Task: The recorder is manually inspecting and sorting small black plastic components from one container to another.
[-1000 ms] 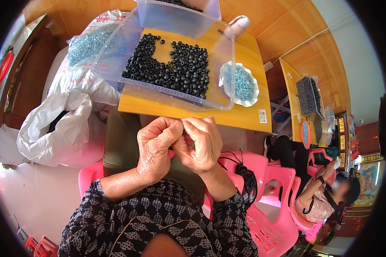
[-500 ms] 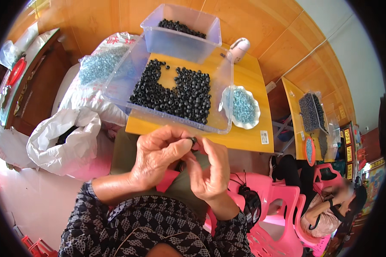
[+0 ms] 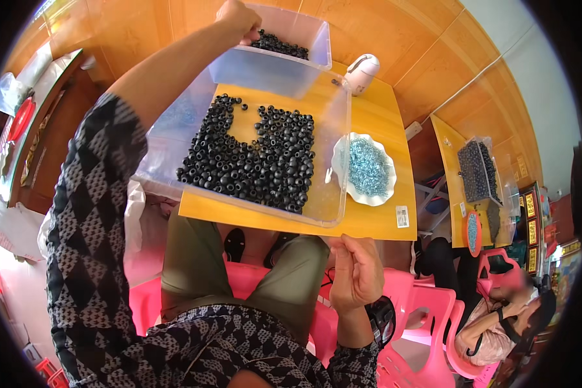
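Wall: orange-brown wood panelling (image 3: 414,55) beyond the yellow wooden counter (image 3: 398,171).
Tray: wide, shallow, clear plastic rectangle (image 3: 330,197), reaching past the counter's left edge.
Black beads: round, holed black beads (image 3: 252,165) spread in the tray around a bare patch.
Bin: deep, translucent bluish plastic bin (image 3: 271,70) at the counter's far edge, with more such beads inside.
Left hand (image 3: 239,21): at the bin's left rim, fingers bunched; cannot tell whether they grip a bead.
Right hand (image 3: 357,275): by the counter's near edge, thumb and forefinger tips near each other; cannot tell if anything is between them.
Plate: white, scalloped (image 3: 387,194), heaped with pale blue pieces (image 3: 368,168), near the right edge.
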Demonstrator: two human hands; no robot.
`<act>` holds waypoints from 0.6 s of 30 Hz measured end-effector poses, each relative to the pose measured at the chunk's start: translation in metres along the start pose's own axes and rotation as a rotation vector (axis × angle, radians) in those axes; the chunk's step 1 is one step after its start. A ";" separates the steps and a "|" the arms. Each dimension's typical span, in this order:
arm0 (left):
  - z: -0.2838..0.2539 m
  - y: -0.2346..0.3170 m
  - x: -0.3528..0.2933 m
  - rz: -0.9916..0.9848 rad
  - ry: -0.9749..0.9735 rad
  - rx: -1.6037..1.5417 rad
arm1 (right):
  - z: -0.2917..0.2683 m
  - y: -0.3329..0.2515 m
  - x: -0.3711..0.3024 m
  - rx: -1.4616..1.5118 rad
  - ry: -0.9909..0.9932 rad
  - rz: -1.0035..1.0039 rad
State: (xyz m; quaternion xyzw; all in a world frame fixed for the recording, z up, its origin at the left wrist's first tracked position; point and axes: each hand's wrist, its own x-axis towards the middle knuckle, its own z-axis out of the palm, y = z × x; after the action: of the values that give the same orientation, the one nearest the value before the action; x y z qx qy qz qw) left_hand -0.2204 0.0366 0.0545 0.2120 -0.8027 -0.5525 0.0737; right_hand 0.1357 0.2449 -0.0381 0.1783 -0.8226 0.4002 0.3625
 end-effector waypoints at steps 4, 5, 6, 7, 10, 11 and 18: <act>0.018 -0.011 0.091 0.346 0.081 0.174 | 0.002 0.011 0.002 0.006 -0.004 0.036; 0.022 -0.012 0.104 0.505 0.247 0.309 | 0.002 0.015 0.002 0.011 0.004 0.044; 0.022 -0.016 0.116 0.664 0.417 0.447 | 0.002 0.017 0.002 0.019 0.012 0.050; 0.011 -0.026 0.062 1.058 0.171 0.100 | -0.003 0.023 0.001 -0.008 0.013 0.068; 0.053 -0.041 0.054 1.094 0.054 0.325 | 0.001 0.028 0.003 0.004 0.035 0.089; 0.060 -0.052 0.039 1.138 -0.086 0.351 | 0.005 0.030 0.003 0.028 0.026 0.118; 0.085 -0.089 -0.060 1.525 -0.303 0.460 | 0.007 0.029 0.012 0.041 0.014 0.041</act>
State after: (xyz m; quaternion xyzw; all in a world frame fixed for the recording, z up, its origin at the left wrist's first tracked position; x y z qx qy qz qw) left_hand -0.1731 0.1084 -0.0523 -0.4609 -0.8211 -0.1941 0.2751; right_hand 0.1074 0.2572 -0.0476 0.1659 -0.8151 0.4257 0.3562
